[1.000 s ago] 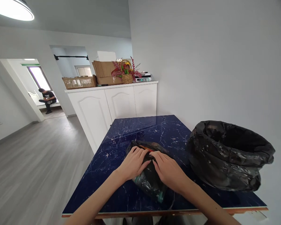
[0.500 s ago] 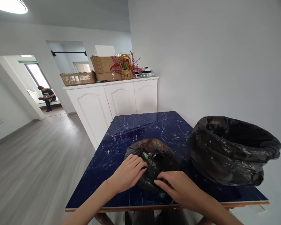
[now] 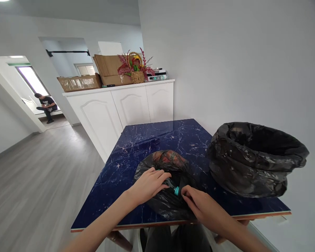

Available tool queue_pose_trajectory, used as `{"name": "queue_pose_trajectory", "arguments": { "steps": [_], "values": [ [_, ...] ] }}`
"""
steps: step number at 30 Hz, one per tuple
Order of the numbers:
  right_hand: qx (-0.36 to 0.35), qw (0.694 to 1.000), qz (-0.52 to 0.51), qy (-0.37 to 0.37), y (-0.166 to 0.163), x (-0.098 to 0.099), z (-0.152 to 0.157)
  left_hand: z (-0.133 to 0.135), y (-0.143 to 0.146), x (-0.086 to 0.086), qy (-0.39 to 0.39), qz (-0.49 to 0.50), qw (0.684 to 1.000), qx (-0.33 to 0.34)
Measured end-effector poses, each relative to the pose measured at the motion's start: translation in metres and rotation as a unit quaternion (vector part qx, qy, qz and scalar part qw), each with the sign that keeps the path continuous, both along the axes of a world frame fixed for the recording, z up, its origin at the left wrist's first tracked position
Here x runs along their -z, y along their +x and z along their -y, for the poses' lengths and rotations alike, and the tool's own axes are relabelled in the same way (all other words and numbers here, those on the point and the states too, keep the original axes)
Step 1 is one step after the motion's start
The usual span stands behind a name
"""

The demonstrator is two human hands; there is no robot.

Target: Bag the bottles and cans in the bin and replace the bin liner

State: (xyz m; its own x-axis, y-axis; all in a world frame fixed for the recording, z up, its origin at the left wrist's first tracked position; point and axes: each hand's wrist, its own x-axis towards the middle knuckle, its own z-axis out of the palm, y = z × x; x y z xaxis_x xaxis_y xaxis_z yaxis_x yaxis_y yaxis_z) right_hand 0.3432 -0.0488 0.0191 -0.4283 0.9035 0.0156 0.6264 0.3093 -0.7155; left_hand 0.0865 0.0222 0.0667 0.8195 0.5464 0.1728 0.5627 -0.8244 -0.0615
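A small black plastic bag (image 3: 170, 164), stuffed with rubbish, lies on the blue marble table (image 3: 162, 136) near its front edge. My left hand (image 3: 149, 183) rests on the bag's left side with fingers curled onto the plastic. My right hand (image 3: 199, 206) pinches the bag's plastic just right of a teal bottle cap (image 3: 176, 191) that pokes out between my two hands. A reddish printed wrapper shows through the bag's far top.
A large bin lined with a black bag (image 3: 254, 159) stands on the table's right side against the white wall. Behind the table are white cabinets (image 3: 120, 108) carrying cardboard boxes and a flower basket (image 3: 135, 68). A person (image 3: 44, 105) sits far off in the doorway at left.
The small bag has been turned and bunched up; a teal bottle cap now shows between my hands. My right hand has slid toward me, down the bag's near side.
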Motion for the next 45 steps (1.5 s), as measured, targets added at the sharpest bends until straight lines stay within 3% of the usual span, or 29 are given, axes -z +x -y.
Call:
{"name": "queue_pose_trajectory", "arguments": {
  "steps": [6, 12, 14, 17, 19, 21, 24, 26, 29, 34, 39, 45],
  "values": [
    [0.021, 0.994, 0.097, 0.037, -0.003, 0.022, -0.010, -0.025, 0.023, -0.001, 0.008, -0.096, 0.994, 0.058],
    [0.052, 0.988, 0.137, 0.047, 0.005, 0.046, -0.021, -0.039, 0.034, 0.006, -0.022, -0.170, 0.984, 0.048],
    [0.062, 0.989, 0.121, 0.052, 0.009, 0.050, -0.024, -0.038, 0.030, -0.003, -0.037, -0.117, 0.992, 0.036],
    [0.067, 0.993, 0.080, 0.058, 0.013, 0.054, -0.026, -0.033, 0.018, -0.029, -0.092, 0.077, 0.993, -0.007],
    [0.067, 0.993, 0.069, 0.061, 0.014, 0.055, -0.027, -0.029, 0.005, -0.050, -0.134, 0.239, 0.960, -0.063],
    [0.075, 0.993, 0.068, 0.065, 0.013, 0.057, -0.028, -0.024, -0.013, -0.069, -0.149, 0.393, 0.899, -0.120],
    [0.086, 0.992, 0.066, 0.057, 0.010, 0.058, -0.028, -0.021, -0.050, -0.088, -0.098, 0.579, 0.792, -0.165],
    [0.089, 0.993, 0.069, 0.044, 0.006, 0.058, -0.027, -0.019, -0.080, -0.092, -0.040, 0.650, 0.738, -0.176],
    [0.094, 0.992, 0.058, 0.054, -0.001, 0.054, -0.026, -0.019, -0.127, -0.082, 0.021, 0.669, 0.710, -0.218],
    [0.084, 0.990, -0.003, 0.111, -0.021, 0.041, -0.029, -0.020, -0.184, -0.039, 0.013, 0.622, 0.709, -0.332],
    [0.053, 0.988, -0.047, 0.136, -0.035, 0.034, -0.039, -0.025, -0.203, -0.009, -0.016, 0.600, 0.709, -0.370],
    [0.088, 0.976, -0.019, 0.196, -0.035, 0.044, -0.046, -0.034, -0.205, -0.005, -0.017, 0.593, 0.708, -0.383]
  ]
}}
